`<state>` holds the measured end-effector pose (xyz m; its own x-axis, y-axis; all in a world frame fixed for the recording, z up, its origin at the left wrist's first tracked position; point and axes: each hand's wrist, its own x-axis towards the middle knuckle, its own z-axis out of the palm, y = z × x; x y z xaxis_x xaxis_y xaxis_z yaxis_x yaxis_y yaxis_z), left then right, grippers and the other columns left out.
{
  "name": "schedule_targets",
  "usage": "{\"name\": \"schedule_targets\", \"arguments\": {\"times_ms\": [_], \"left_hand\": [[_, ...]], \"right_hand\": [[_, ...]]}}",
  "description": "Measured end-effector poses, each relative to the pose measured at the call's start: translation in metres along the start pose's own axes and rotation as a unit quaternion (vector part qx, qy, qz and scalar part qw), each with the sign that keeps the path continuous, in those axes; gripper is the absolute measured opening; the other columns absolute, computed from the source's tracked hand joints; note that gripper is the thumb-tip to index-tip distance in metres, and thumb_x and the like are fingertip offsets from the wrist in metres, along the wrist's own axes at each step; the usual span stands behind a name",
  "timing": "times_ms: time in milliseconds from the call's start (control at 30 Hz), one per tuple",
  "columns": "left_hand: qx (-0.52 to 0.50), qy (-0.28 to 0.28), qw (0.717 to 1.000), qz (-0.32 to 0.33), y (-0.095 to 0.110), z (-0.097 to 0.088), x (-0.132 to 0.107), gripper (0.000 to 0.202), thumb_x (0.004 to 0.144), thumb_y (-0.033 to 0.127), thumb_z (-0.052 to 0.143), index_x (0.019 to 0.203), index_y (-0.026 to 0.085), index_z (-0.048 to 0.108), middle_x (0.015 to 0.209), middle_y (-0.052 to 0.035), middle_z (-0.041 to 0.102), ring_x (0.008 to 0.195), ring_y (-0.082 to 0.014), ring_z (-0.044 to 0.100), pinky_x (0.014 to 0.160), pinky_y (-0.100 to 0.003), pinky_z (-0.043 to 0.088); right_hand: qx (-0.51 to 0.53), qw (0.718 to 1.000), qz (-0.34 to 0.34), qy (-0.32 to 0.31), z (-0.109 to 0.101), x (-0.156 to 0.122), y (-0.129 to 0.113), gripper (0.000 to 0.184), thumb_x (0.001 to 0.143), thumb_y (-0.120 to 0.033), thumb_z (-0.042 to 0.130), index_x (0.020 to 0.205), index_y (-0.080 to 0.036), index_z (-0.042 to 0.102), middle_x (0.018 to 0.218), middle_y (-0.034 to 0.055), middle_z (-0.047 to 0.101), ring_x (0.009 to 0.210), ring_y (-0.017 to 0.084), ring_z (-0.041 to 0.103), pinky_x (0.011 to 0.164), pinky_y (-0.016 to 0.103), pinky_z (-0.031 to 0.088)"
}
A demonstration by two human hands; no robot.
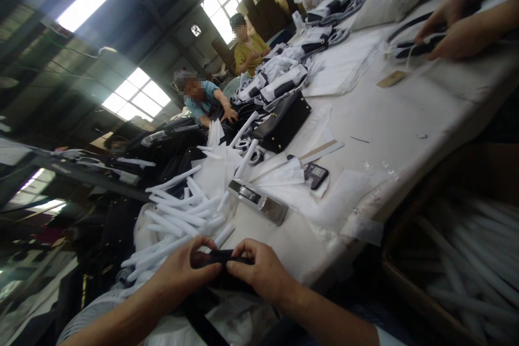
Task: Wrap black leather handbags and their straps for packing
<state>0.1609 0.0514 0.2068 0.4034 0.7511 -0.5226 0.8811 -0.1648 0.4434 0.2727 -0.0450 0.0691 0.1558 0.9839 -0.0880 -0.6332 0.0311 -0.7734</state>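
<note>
My left hand (pixel 198 264) and my right hand (pixel 261 269) are close together at the near edge of the table. Between them is a black strap-like piece (pixel 223 257), pinched by the thumb and fingers of each hand. More black material, including a band (pixel 203 318), hangs below the hands in shadow; its full shape is hidden. Just past my left hand lies a heap of white foam tubes (pixel 184 213). A metal tape dispenser (pixel 259 203) sits on the table beyond my right hand.
Farther along the white table (pixel 389 130) are a dark phone-like device (pixel 314 174), a black handbag (pixel 284 121) and several wrapped bags (pixel 284 82). A co-worker's hands (pixel 458 32) handle a black strap at right. Two people work opposite. A box of white tubes (pixel 466 259) stands below right.
</note>
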Motion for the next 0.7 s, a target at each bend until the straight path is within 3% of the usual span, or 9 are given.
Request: {"name": "schedule_targets", "arguments": {"times_ms": [367,700], "left_hand": [[-0.006,0.008,1.0,-0.003,-0.0023,0.0042,-0.0006,0.046,0.064,0.038,0.073,0.098,0.019,0.049,0.066,0.0046,0.066,0.06,-0.0167,0.063,0.052,-0.023,0.042],[-0.009,-0.019,1.0,0.005,-0.0013,-0.0015,-0.0013,0.046,0.069,0.037,0.072,0.106,0.016,0.054,0.074,-0.0008,0.072,0.068,-0.0203,0.067,0.058,-0.025,0.046]], "right_hand": [[-0.057,0.998,-0.011,-0.002,-0.0065,0.0037,0.0032,0.015,0.075,-0.024,0.066,0.085,-0.018,0.057,0.066,-0.0033,0.057,0.058,0.011,0.048,0.051,0.021,0.036],[-0.077,0.997,-0.008,-0.004,-0.0054,-0.0001,-0.0043,0.018,0.076,-0.027,0.068,0.086,-0.018,0.056,0.069,-0.0021,0.061,0.061,0.012,0.053,0.053,0.021,0.039]]}}
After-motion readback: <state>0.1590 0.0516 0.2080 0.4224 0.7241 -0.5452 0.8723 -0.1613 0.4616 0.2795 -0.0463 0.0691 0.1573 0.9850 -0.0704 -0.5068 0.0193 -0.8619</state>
